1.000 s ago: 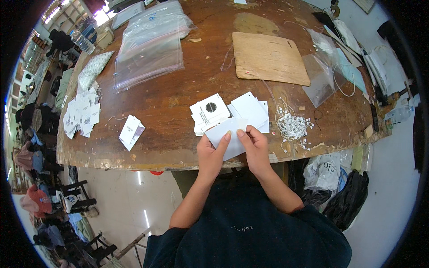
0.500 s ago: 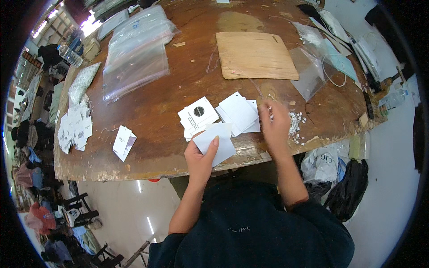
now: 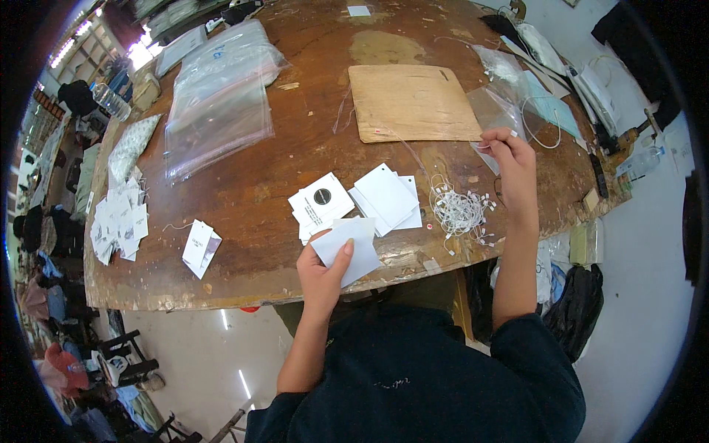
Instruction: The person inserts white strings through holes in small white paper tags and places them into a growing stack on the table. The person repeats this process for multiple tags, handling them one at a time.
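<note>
Head view: the left hand [image 3: 321, 275] grips a white card [image 3: 363, 255], thumb on top, left of and nearer than the tangle of white strings [image 3: 458, 210] on the surface [image 3: 255, 258]. The raised right hand [image 3: 515, 162], right of and beyond the tangle, well apart from the card, has closed fingertips; anything between them is too small to tell.

At the near edge of the brown table [image 3: 266, 244], the left hand [image 3: 321, 275] grips white cards [image 3: 358, 258]. Just beyond lie 2 card stacks [image 3: 384, 198], the left 1 showing a black circle. Farther right, the right hand [image 3: 515, 161] pinches a small white piece [image 3: 514, 134] beside the wooden board [image 3: 413, 103]. White strings [image 3: 459, 209] lie heaped nearer.
</note>
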Tool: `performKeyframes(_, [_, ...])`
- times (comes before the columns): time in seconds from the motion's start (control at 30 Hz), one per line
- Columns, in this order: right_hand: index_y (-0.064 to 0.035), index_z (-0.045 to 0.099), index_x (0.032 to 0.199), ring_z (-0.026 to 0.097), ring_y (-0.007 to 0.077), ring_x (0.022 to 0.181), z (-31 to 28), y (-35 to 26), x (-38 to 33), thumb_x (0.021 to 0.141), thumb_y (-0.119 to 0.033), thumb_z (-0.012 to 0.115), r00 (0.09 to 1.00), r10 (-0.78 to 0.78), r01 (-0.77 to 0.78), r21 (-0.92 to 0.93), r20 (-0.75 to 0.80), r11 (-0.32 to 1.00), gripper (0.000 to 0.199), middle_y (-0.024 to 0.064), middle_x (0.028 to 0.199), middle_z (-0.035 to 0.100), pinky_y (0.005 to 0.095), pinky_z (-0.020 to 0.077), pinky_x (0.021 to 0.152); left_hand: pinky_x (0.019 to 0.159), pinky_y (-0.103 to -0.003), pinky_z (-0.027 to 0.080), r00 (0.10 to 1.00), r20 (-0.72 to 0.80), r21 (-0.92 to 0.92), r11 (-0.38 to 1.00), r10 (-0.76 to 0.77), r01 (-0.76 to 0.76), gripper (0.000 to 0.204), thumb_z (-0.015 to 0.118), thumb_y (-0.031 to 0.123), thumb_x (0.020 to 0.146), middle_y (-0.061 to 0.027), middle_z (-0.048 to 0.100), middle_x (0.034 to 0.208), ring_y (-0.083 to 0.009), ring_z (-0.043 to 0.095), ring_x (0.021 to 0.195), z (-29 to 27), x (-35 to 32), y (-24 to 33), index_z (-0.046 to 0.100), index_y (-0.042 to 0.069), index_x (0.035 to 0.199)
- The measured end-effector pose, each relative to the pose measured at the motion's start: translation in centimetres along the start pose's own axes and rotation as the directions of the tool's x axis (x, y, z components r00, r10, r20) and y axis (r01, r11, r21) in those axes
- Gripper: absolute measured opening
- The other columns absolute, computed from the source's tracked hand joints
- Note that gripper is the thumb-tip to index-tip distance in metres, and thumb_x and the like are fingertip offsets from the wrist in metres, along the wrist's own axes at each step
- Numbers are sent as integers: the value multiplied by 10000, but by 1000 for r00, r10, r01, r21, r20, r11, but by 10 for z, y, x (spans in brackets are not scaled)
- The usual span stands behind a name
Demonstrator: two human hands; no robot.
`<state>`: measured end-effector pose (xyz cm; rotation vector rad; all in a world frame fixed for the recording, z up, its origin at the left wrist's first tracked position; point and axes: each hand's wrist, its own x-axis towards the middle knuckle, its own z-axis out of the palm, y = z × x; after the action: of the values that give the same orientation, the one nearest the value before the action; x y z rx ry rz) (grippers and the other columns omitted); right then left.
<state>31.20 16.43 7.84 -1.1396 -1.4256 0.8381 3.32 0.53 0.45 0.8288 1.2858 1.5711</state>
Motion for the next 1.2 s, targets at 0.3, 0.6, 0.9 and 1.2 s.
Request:
performKeyframes(0.3, [19,640,922,589,75,791,78,-10,-63,902,-27,604,869,120,-181,82,480,980,62,26,845,616,227,469,677,960,-378,438,862,395,158,900,319,-405,240,761,90,768,-251,529,1347,-267,544,1187,-6,14,11,678,2,975])
performKeyframes(0.6, [2,564,1098,637,256,629,110,-39,-74,903,-25,557,541,-186,273,38,820,961,197,144,766,637,335,474,570,896,-347,475,810,485,72,908,330,-413,206,762,70,751,-190,529,1371,-242,569,1175,-29,13,13,698,2,934])
performKeyframes(0.9, [-37,569,1004,667,309,745,92,-57,-80,920,-188,603,489,95,205,-220,867,954,176,158,769,651,385,491,622,857,-341,486,674,736,115,993,-58,-41,290,787,127,756,-127,669,1070,-220,631,994,-29,-10,-5,679,-23,979])
performKeyframes(1.2, [-56,557,821,554,140,674,67,1,-75,894,-108,630,969,104,-239,734,225,636,116,13,725,538,270,460,583,874,-304,471,910,349,150,945,224,-291,215,738,58,791,-114,583,1249,-192,579,1077,-29,-3,-5,658,-20,976])
